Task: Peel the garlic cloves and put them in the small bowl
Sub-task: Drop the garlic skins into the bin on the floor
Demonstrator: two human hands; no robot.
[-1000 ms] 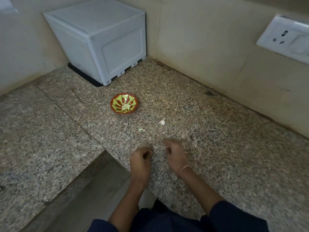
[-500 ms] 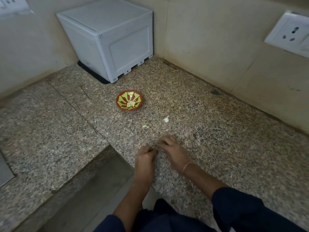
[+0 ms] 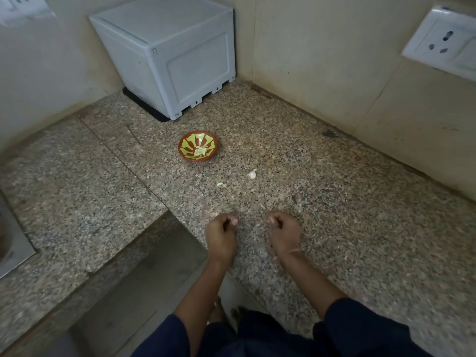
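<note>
The small red-and-yellow bowl (image 3: 186, 153) stands on the granite counter (image 3: 334, 202) with pale peeled garlic (image 3: 200, 151) at its centre. One white garlic clove (image 3: 252, 174) lies loose to the right of the bowl, and a small pale scrap (image 3: 220, 184) lies nearer me. My left hand (image 3: 221, 237) and my right hand (image 3: 285, 234) rest low on the counter near its front edge, a hand's width apart. Both have their fingers curled inward. Anything held inside them is hidden.
A white plastic box (image 3: 175, 55) fills the back corner behind the bowl. Wall sockets sit at the upper right (image 3: 445, 45) and upper left (image 3: 20, 7). A steel sink edge (image 3: 11, 243) shows at the far left. The counter steps inward just left of my left hand.
Half a second ago my fingertips met in front of me. Now my hands have drawn apart sideways. The view has tilted slightly; bowl and loose clove stay put.
</note>
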